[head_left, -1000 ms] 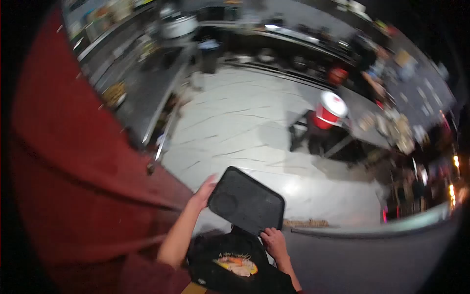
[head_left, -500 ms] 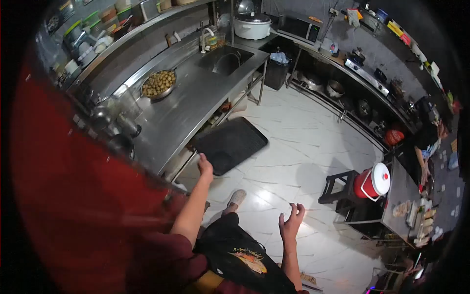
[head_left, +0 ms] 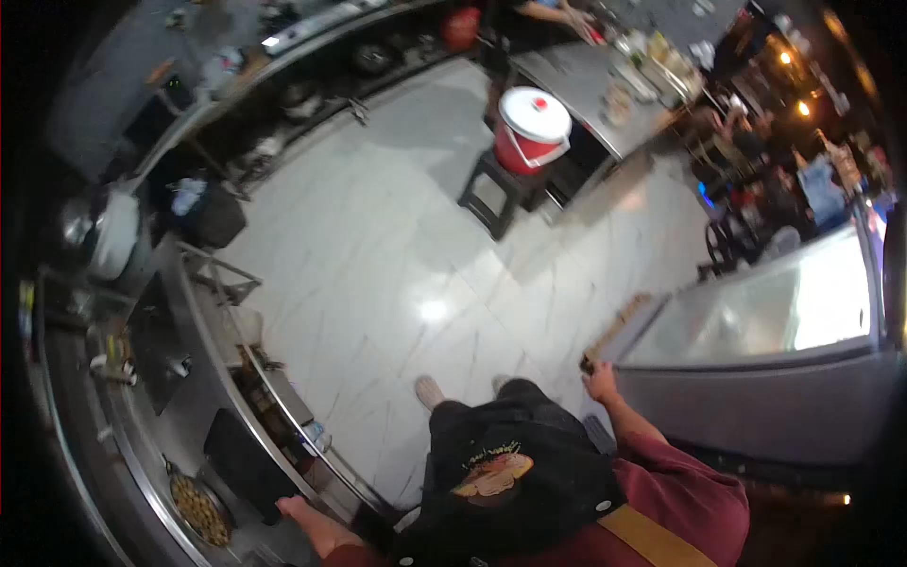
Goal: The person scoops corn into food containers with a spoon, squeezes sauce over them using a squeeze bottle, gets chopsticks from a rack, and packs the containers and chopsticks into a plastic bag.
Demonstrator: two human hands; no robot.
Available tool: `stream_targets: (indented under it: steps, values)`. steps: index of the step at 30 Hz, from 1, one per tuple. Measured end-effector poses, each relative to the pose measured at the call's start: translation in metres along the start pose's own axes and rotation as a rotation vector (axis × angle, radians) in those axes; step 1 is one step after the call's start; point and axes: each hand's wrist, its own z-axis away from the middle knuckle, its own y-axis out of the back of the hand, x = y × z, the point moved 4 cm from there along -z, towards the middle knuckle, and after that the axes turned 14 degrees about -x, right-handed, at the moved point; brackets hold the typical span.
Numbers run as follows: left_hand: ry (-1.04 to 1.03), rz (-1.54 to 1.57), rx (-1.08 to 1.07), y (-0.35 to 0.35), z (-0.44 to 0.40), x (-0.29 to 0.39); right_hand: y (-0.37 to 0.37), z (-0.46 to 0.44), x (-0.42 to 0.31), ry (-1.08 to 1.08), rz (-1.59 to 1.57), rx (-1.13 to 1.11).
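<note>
A black rectangular tray [head_left: 250, 463] is in my left hand [head_left: 295, 510], which grips it by the near end. It is over the steel counter [head_left: 151, 454], right beside a pan of small round brownish food [head_left: 200, 510]; whether it rests on the counter I cannot tell. At the corner of a grey glass-topped chest [head_left: 746, 397], my right hand [head_left: 601, 382] has its fingers curled near a small dark part. What lies inside those fingers is hidden.
A red drink cooler with a white lid [head_left: 534, 132] stands on a black stool [head_left: 491, 194]. Behind it is a steel table [head_left: 576, 85] with a person's hand [head_left: 576, 21] at its far side. A dark bin [head_left: 208, 213] stands past the counter's end.
My view has swung to the right. The tray has gone from above the floor to over the counter, next to the pan. My right hand, open before, has reached the chest's corner.
</note>
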Motion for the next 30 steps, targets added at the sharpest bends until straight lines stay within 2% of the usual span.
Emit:
stream_targets:
  steps: [2, 4, 6, 7, 11, 13, 14, 15, 16, 17, 19, 20, 21, 24, 27, 30]
  values:
    - [-0.022, -0.077, 0.027, 0.006, 0.016, -0.008, 0.011, 0.055, 0.074, -0.406, -0.149, 0.170]
    - [-0.002, -0.145, 0.150, 0.023, 0.030, -0.001, 0.029, 0.115, 0.102, -0.675, -0.366, 0.123]
    - [-0.020, -0.198, 0.207, 0.014, 0.047, -0.008, -0.009, 0.154, 0.176, -0.762, -0.396, 0.180]
    - [-0.027, -0.228, 0.221, 0.008, 0.053, -0.018, -0.015, 0.168, 0.189, -0.802, -0.413, 0.221]
    - [-0.022, -0.334, 0.178, -0.025, 0.104, -0.083, -0.032, 0.180, 0.193, -0.795, -0.542, 0.070]
    - [0.000, -0.404, 0.133, -0.057, 0.155, -0.137, -0.071, 0.154, 0.230, -0.728, -0.625, 0.043]
    - [0.023, -0.461, 0.094, -0.071, 0.184, -0.167, -0.065, 0.146, 0.227, -0.622, -0.622, -0.053]
    - [0.056, -0.511, 0.005, -0.091, 0.213, -0.202, -0.053, 0.113, 0.220, -0.507, -0.629, -0.125]
    - [0.132, -0.585, -0.310, -0.111, 0.237, -0.232, -0.057, 0.080, 0.233, -0.381, -0.641, -0.142]
    - [0.176, -0.630, -0.476, -0.128, 0.264, -0.258, -0.063, 0.062, 0.247, -0.266, -0.646, -0.164]
    - [0.316, -0.802, -0.674, -0.159, 0.308, -0.301, 0.007, 0.027, 0.230, -0.242, -0.729, -0.202]
    - [0.402, -0.924, -0.700, -0.170, 0.322, -0.313, 0.038, 0.012, 0.231, -0.247, -0.744, -0.157]
    - [0.472, -0.808, -0.594, -0.183, 0.335, -0.326, 0.068, -0.003, 0.234, -0.240, -0.752, -0.110]
    - [0.413, -0.989, -0.940, -0.215, 0.388, -0.346, 0.150, -0.057, 0.246, -0.134, -0.768, 0.000]
    - [0.310, -1.236, -1.164, -0.245, 0.423, -0.358, 0.236, -0.120, 0.256, -0.056, -0.652, 0.058]
    - [0.198, -1.399, -1.067, -0.279, 0.461, -0.382, 0.326, -0.190, 0.234, -0.026, -0.535, 0.118]
